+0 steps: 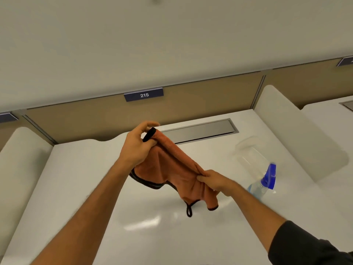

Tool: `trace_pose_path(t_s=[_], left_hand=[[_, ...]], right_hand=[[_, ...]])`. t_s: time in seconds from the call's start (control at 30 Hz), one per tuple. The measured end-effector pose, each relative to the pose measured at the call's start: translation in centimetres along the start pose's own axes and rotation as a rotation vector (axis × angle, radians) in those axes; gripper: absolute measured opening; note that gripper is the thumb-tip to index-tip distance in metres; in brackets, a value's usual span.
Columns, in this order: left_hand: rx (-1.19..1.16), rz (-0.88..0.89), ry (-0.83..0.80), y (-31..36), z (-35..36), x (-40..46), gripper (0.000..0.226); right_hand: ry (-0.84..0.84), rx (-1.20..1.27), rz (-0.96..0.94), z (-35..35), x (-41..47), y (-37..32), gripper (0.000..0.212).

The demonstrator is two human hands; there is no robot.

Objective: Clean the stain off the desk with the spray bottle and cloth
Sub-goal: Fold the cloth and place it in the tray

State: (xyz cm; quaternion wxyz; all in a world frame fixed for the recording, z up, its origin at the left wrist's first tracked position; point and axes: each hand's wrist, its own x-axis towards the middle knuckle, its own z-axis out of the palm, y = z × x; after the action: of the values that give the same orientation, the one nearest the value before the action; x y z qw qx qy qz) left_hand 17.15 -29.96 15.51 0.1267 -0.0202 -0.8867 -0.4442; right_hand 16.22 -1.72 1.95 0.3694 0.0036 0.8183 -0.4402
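An orange cloth (172, 169) with black trim hangs stretched above the white desk (76, 188). My left hand (137, 148) pinches its upper far corner. My right hand (215, 181) grips the lower near edge, bunching the fabric. A black loop dangles from the cloth's bottom. The clear spray bottle (261, 182) with a blue trigger head stands on the desk just right of my right hand, blurred. No stain shows on the desk surface.
A metal cable tray lid (200, 131) is set into the desk's back. White side dividers (296, 134) (21, 153) flank the desk. A tan back panel carries a "215" label (144, 95).
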Motion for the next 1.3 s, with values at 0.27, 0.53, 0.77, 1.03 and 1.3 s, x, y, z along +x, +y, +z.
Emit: trace_pose_path(t_s=[0.27,0.53,0.77,1.03,1.3], left_hand=[[-0.005,0.226,-0.204,1.2,4.2,-1.4,0.048],[-0.113,0.181,-0.355,2.5,8.1,-4.1,0.041],[-0.131,0.198,-0.225,3.2,7.8,-3.2,0.053],[-0.507,0.074,-0.203,4.3,4.0,-1.4,0.055],[-0.648,-0.065,-0.100,3.4,-0.3,-1.2,0.070]], right_hand=[[-0.080,0.825,0.028,-1.2,-2.7,-3.3,0.028],[0.042,1.223,-0.118,-1.4,-4.7,-6.3,0.021],[0.140,0.590,-0.090,-5.4,-7.6,-7.1,0.063],[-0.071,0.565,-0.265,-4.3,-5.3,-3.3,0.105],[-0.192,0.642,-0.338,-1.6,-3.4,-6.6,0.052]])
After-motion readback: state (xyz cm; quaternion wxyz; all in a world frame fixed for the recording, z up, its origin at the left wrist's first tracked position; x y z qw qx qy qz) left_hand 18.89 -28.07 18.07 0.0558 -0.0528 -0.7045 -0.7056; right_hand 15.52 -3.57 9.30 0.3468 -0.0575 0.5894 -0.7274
